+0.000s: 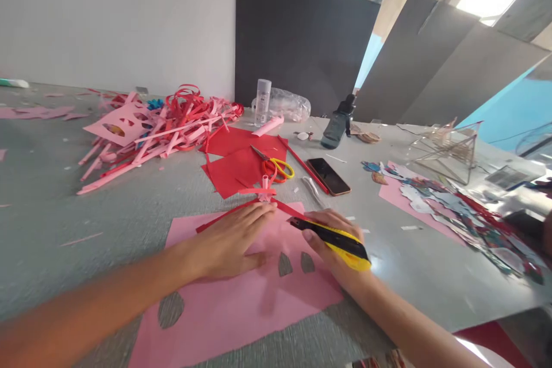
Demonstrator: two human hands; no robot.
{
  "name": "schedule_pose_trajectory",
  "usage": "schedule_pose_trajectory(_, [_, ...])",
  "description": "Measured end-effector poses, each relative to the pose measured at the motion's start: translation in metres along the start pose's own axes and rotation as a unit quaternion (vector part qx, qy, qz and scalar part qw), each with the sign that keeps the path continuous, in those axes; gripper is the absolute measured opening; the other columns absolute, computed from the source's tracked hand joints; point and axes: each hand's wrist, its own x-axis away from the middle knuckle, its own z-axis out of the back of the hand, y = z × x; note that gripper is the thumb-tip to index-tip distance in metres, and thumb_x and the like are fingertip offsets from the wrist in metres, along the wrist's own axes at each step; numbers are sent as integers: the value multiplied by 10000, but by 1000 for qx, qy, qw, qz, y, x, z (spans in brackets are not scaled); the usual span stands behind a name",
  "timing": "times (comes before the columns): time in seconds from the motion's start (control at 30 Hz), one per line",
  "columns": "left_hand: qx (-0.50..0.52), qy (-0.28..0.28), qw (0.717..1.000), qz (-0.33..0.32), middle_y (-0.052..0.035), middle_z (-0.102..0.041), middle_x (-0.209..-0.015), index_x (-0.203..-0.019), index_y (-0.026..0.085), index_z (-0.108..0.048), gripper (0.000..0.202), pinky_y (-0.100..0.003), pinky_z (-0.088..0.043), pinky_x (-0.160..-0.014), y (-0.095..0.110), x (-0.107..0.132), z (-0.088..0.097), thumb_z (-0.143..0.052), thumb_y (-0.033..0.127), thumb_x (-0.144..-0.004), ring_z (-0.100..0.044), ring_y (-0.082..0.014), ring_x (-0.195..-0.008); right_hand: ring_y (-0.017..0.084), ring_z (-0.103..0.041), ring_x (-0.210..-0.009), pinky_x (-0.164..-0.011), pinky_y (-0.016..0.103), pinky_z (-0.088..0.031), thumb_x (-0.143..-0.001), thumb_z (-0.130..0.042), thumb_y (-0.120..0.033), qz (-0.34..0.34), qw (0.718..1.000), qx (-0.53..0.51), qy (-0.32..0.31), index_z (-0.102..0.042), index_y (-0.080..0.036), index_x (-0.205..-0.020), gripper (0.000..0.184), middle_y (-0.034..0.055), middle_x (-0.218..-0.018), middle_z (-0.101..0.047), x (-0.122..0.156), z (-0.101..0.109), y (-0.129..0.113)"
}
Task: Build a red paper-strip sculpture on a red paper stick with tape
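A pink sheet of paper (233,316) lies in front of me, with several leaf-shaped holes cut through it. My left hand (233,241) rests flat on this sheet, fingers stretched out toward its far edge. In my right hand (336,241) is a yellow and black box cutter (334,238), its tip pointing left above the sheet. Just beyond my left fingertips stands a small pink and red paper piece (264,190) on a red paper strip. Farther off, scissors (276,167) with yellow and red handles lie on red paper sheets (233,164).
Behind on the left is a heap of pink and red paper strips (172,121). A phone (328,176), a clear bottle (263,102) and a dark dropper bottle (338,123) stand or lie beyond my hands. Paper cut-outs (466,207) and a stick frame (451,149) are at right.
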Motion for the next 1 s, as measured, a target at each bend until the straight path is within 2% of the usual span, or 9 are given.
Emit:
schedule_pose_trajectory(0.13, [-22, -9, 1000, 2, -154, -229, -1714, -1647, 142, -235, 825, -455, -217, -1284, 0, 0, 0, -405, 647, -1016, -238, -315, -1585, 174, -712, -718, -663, 287, -574, -897, -726, -413, 45, 998, 8, -46, -756, -231, -1113, 285, 31, -847, -731, 3, -3, 2])
schedule_pose_trajectory(0.23, [-34, -26, 999, 5, -140, -214, -1718, -1648, 144, -230, 844, -448, -201, -1283, 3, -2, 2, -364, 684, -1013, -225, -308, -1590, 186, -725, -708, -631, 290, -581, -918, -685, -441, 65, 996, 14, -57, -744, -217, -1176, 348, 43, -845, -752, 5, -2, 5])
schedule_pose_trajectory(0.37, [-40, -58, 997, 12, -138, -188, -1720, -1645, 119, -236, 852, -457, -183, -1289, 7, -4, 8, -332, 689, -1019, -189, -304, -1599, 174, -753, -709, -621, 258, -584, -924, -681, -338, 100, 994, 36, -37, -739, -199, -1172, 290, 61, -911, -785, 6, -2, 2])
schedule_pose_trajectory(0.5, [-41, -35, 999, -3, -116, -215, -1716, -1642, 153, -273, 784, -473, -198, -1288, 7, -4, 8, -352, 644, -1036, -195, -308, -1598, 129, -722, -606, -584, 214, -566, -901, -666, -187, 117, 990, 71, -16, -745, -167, -1095, 210, 36, -813, -760, 3, -6, -8])
schedule_pose_trajectory(0.63, [-47, -27, 998, -8, -121, -214, -1714, -1643, 143, -266, 794, -475, -212, -1283, 5, -3, 4, -340, 650, -1036, -193, -309, -1598, 126, -719, -597, -570, 209, -557, -896, -667, -156, 157, 983, 92, -14, -727, -163, -1081, 195, 44, -812, -760, 4, -11, -10])
schedule_pose_trajectory(0.77, [-54, -30, 998, -10, -90, -179, -1724, -1652, 168, -238, 809, -463, -201, -1281, 2, -4, 0, -287, 684, -1031, -177, -295, -1603, 155, -746, -681, -635, 237, -584, -896, -687, -134, 195, 974, 116, -25, -689, -167, -1144, 250, 66, -890, -777, 9, -15, -4])
schedule_pose_trajectory(1.0, [-47, -18, 999, -17, -103, -273, -1700, -1629, 150, -312, 797, -442, -203, -1281, 6, -6, 4, -313, 677, -1031, -217, -285, -1594, 162, -720, -665, -612, 254, -571, -919, -684, -135, 228, 959, 162, -46, -668, -152, -1135, 218, 63, -874, -759, 13, -16, -5])
